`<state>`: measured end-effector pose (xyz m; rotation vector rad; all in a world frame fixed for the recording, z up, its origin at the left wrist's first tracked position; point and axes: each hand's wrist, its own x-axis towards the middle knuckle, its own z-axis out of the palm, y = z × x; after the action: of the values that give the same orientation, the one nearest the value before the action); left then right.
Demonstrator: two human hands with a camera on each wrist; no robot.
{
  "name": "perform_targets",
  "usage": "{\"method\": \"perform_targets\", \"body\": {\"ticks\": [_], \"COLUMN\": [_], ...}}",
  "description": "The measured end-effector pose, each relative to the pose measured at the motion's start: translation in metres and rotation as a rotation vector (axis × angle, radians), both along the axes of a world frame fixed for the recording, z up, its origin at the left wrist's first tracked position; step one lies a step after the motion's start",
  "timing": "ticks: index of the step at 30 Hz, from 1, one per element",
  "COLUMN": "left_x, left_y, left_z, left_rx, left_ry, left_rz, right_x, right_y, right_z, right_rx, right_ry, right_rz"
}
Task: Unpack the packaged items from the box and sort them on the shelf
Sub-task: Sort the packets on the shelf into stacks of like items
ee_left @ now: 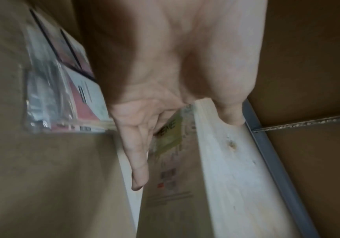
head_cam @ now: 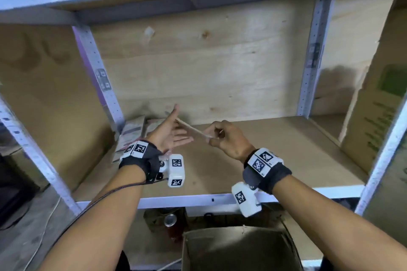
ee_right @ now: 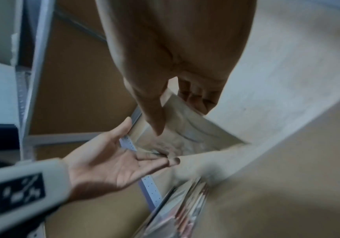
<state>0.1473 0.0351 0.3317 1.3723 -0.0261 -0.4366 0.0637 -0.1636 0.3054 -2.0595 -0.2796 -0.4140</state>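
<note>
Plywood-backed shelf [head_cam: 253, 160] bay with pale metal uprights at both sides and a pale metal lip along the near edge; broad bare board across the middle and right of the bay. Stacked at the back-left corner, against the left upright: flat packaged items [head_cam: 132, 132] in clear wrap, pink and white printing showing in the left wrist view [ee_left: 69, 90]. Tall cardboard panel [head_cam: 378, 99] with green print closing off the right end of the bay. Below the near lip, an open cardboard box [head_cam: 237, 251] on the floor, its flaps spread. Held above the board, just right of the stack: a thin flat packet [head_cam: 191, 128], edge-on from the head view, its pale wrinkled face clear in the right wrist view [ee_right: 187, 133]. Right hand [head_cam: 226, 138] with fingers curled, pinching the packet's near end between thumb and fingertips. Left hand [head_cam: 169, 132] spread flat, palm turned toward the right hand, thumb up, fingertips at the packet's far end, nothing gripped. Both hands raised off the board, clear of the stack and the back wall
</note>
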Motion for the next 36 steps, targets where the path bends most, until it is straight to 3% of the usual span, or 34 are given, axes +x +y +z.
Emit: {"method": "perform_targets", "body": {"ticks": [3,6,13,16,19,30,36], "left_x": [-0.001,0.004,0.024,0.034,0.043,0.085,0.089], "left_y": [-0.022,-0.042,-0.081,-0.101,-0.117,-0.125,-0.124], "left_z": [0.003,-0.008,-0.050,-0.067,-0.081,-0.092,-0.099], "left_rx": [-0.049,0.032,-0.001,-0.058,-0.029,0.325,0.300], "left_ry": [-0.025,-0.095,-0.035,0.001,-0.023,-0.211,-0.200], "left_rz": [0.025,0.134,0.041,-0.004,-0.048,0.108,0.143], "right_x": [-0.021,-0.030,-0.018,-0.013,-0.010,-0.006,-0.001], "right_y": [-0.019,-0.040,-0.094,-0.110,-0.123,-0.149,-0.153], "right_z": [0.001,-0.008,-0.046,-0.065,-0.078,-0.104,-0.098], "right_rx": [-0.174,-0.218,0.103,0.290,0.373,0.417,0.423], "right_ry": [-0.042,0.061,0.222,0.393,0.413,0.402,0.372], "right_rz": [0.013,0.039,-0.171,-0.091,0.006,0.087,0.077]}}
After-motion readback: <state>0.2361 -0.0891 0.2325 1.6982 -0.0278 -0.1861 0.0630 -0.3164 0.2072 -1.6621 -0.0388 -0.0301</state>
